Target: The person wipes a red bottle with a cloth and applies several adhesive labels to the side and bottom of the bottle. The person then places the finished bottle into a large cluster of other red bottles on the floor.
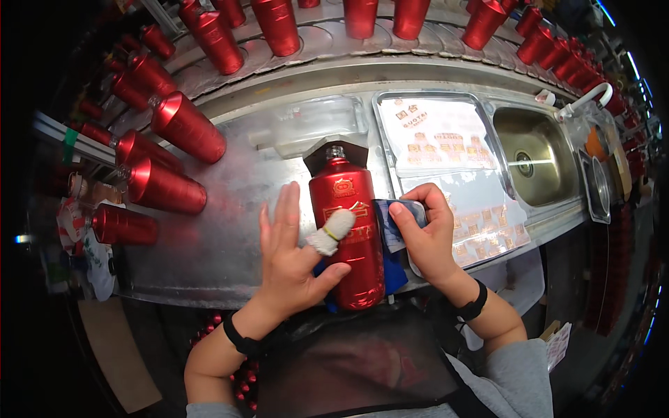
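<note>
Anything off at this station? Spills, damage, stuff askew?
No clear spill or damage. One oddity: the left hand has a white wrap on one finger, with a yellowish band round it, while its other fingers are bare. The red bottles at left look tilted, but fisheye distortion may explain that.

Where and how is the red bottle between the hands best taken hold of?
Perhaps grip the bottle around its middle, coming from the left with the left hand. It is long and rounded, its neck is thin and points forward, and the right hand, at the right side, holds a pad.
</note>
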`<state>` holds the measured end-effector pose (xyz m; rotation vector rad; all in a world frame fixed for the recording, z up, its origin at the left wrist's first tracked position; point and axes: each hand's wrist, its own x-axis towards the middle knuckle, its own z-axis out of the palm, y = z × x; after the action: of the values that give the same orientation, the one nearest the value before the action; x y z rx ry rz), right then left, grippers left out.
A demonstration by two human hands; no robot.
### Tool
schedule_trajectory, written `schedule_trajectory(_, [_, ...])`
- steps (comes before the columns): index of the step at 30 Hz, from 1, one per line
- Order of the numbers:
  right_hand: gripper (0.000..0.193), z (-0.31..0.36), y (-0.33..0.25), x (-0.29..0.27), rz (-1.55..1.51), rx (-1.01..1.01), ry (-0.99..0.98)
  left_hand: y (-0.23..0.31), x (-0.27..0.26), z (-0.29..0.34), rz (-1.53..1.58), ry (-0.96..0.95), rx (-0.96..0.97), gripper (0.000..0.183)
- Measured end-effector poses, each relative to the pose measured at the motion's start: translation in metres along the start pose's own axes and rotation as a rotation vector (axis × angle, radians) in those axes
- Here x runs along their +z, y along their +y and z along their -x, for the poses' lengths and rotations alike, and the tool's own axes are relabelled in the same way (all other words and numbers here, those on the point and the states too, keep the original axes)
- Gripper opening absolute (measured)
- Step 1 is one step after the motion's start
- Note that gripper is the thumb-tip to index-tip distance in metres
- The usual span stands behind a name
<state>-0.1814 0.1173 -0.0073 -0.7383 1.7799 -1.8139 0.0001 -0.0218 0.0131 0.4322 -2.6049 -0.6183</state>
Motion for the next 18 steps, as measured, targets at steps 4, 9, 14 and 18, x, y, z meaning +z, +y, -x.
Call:
schedule_trajectory(4, [0.016, 0.001, -0.006, 0.001, -0.001, 0.047, -0.013, -0.007, 0.002, -0.022, -0.065, -0.012, 0.11, 0.051])
schedule_trajectory(9, [0.017, 0.001, -0.003, -0.001, 0.019, 0.029, -0.017, -0.021, 0.005, -0.048, -0.065, 0.018, 0.097, 0.048])
schedule_trajectory(14, [0.019, 0.002, -0.008, -0.005, 0.022, 0.06, -0.016, -0.017, 0.005, -0.031, -0.047, -0.004, 0.076, 0.046])
schedule_trajectory(18, [0.019, -0.003, -0.018, -0.006, 0.037, 0.004, 0.004, -0.004, 0.005, 0.001, 0.0, -0.074, 0.052, 0.05])
